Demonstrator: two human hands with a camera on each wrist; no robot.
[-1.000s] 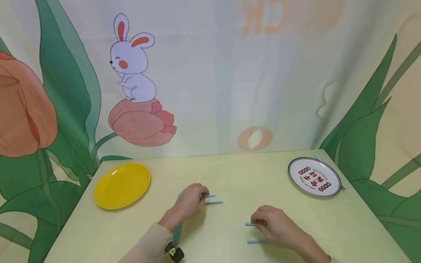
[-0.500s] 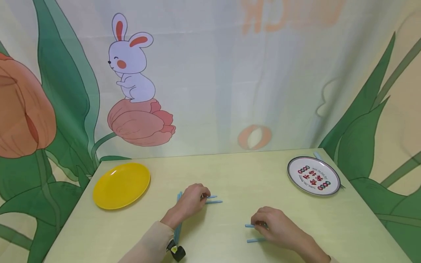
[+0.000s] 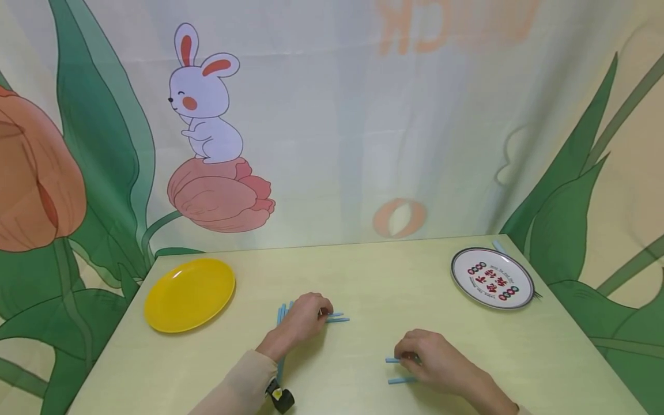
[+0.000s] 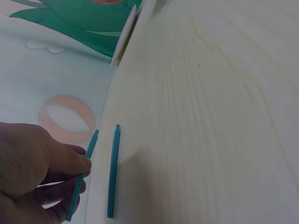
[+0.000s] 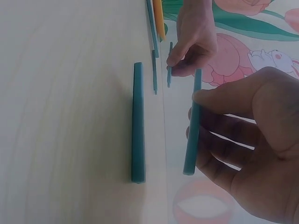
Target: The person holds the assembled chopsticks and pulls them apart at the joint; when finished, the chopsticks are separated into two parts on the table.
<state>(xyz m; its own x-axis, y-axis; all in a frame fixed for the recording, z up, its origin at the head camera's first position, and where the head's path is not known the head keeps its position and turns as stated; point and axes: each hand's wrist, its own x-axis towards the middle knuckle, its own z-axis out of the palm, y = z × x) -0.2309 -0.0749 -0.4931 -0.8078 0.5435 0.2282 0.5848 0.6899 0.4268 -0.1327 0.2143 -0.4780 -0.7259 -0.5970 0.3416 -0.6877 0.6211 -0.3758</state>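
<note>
In the head view my left hand (image 3: 302, 317) is at the middle of the table, pinching a short blue stick (image 4: 76, 196) between thumb and fingers. A second blue stick (image 4: 113, 172) lies on the table beside it, roughly parallel. Closer to me on the right, my right hand (image 3: 438, 358) pinches another blue stick (image 5: 192, 140). It is held just above the table, alongside a similar stick (image 5: 138, 126) lying there. Several more blue sticks (image 3: 280, 372) lie under my left forearm, partly hidden by it.
A yellow plate (image 3: 189, 297) is at the back left of the table (image 3: 363, 271). At the back right is a white plate (image 3: 490, 276) with red lettering, and a light blue handle (image 3: 499, 246) and fork tines (image 3: 538, 295) show from beneath it. A printed curtain (image 3: 321, 115) hangs behind.
Both hands have sunk slightly, bringing each held stick closer to the one lying beside it. The head view has shifted a little.
</note>
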